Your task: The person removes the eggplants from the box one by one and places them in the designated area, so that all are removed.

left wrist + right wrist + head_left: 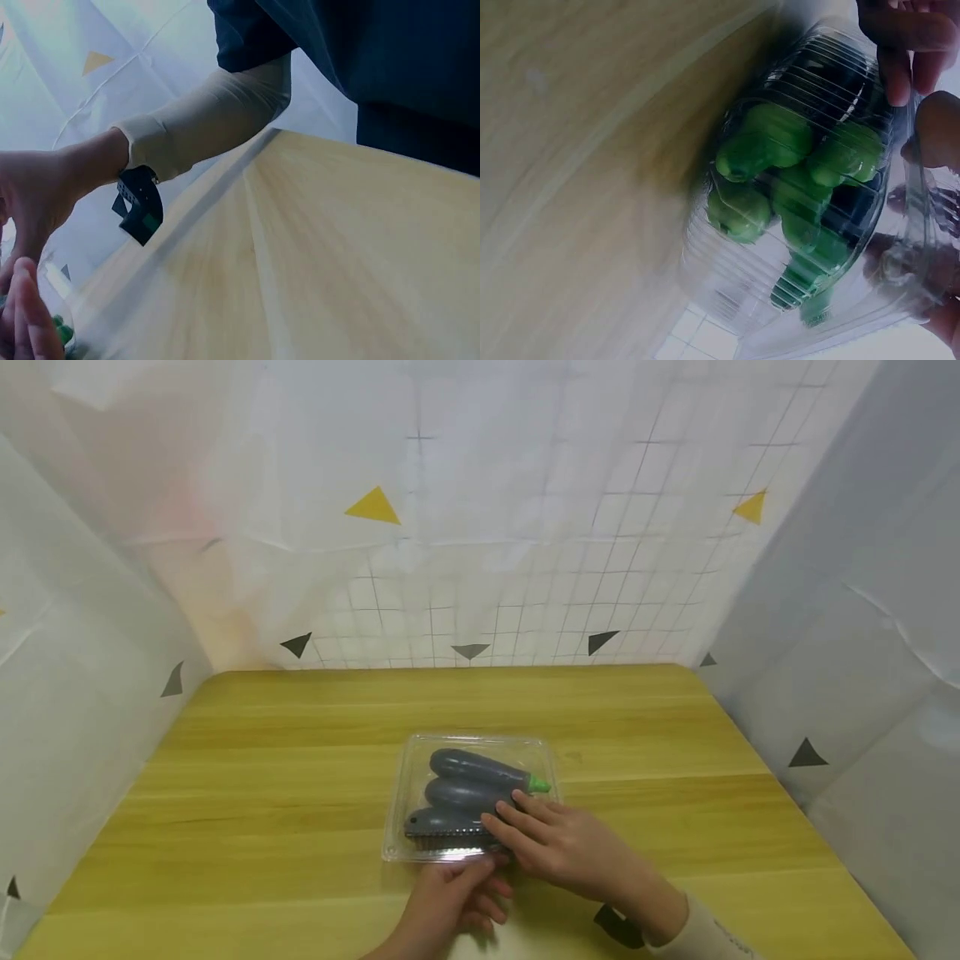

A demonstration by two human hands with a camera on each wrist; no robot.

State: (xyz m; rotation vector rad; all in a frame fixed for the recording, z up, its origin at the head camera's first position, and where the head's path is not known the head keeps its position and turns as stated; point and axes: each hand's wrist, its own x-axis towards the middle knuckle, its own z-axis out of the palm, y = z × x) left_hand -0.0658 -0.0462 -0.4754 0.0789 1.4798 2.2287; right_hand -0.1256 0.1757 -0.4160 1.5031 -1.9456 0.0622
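A clear plastic clamshell box (397,810) stands at the middle of the table. Through its lid show dark purple eggplants (480,767), and the right wrist view shows several green caps (739,214) through the ribbed wall. My right hand (566,843) lies over the box's right near part, its fingers spread on the lid. At the near edge my left hand (457,897) reaches the rim with its thumb side, while its other fingers hang loosely below. Only the fingers of that left hand (34,319) appear in the left wrist view.
The wooden table (247,777) runs out around the box. White paper walls (480,468) with yellow and black triangles stand at the back and both sides. A black wrist device (618,927) sits under the right forearm.
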